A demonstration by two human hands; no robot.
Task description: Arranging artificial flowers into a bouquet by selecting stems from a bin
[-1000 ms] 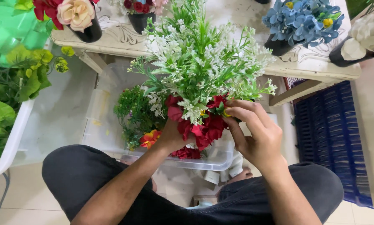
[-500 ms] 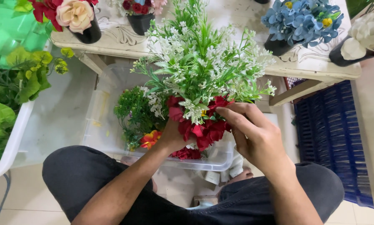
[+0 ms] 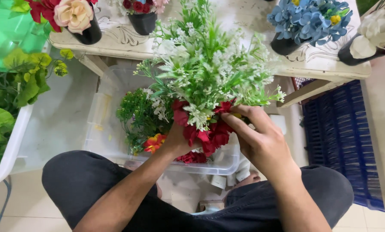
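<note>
My left hand (image 3: 176, 141) grips the stems of an artificial bouquet (image 3: 209, 68) of green and white sprigs with red flowers (image 3: 209, 133) at its base, held above my lap. My right hand (image 3: 261, 137) pinches the red flowers on the bouquet's right side, fingers pressed into the blooms. Below the bouquet stands a clear plastic bin (image 3: 111, 111) holding more green sprigs and an orange-red flower (image 3: 154, 142).
A carved white table (image 3: 124, 41) ahead carries black pots: a peach rose (image 3: 74, 15), blue flowers (image 3: 308, 19), white flowers (image 3: 372, 30). A white tub of green leaves (image 3: 8, 107) is at left, a blue crate (image 3: 342, 137) at right.
The bouquet has shifted slightly. My right hand's fingers have moved lower and further into the red flowers; my left hand keeps its grip.
</note>
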